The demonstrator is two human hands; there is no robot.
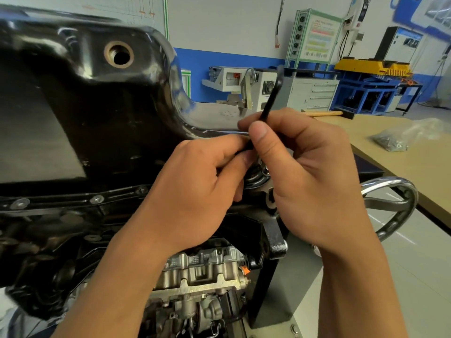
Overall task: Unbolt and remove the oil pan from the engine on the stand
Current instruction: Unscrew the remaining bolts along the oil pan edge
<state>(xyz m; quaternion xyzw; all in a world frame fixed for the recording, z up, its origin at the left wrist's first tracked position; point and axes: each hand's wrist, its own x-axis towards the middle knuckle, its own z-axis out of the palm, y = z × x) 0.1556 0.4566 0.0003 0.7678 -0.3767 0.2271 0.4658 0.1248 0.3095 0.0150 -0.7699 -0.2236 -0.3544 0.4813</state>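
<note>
Pinching wrench beside oil pan

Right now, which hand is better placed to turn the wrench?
Right, probably. The right hand grips the wrench mid-shaft, with leverage; the left hand only pinches its lower end beside the oil pan.

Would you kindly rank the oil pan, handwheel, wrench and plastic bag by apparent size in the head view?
1. oil pan, largest, though nearest the camera.
2. handwheel.
3. plastic bag and wrench look alike; depth differs, so unranked.
</note>
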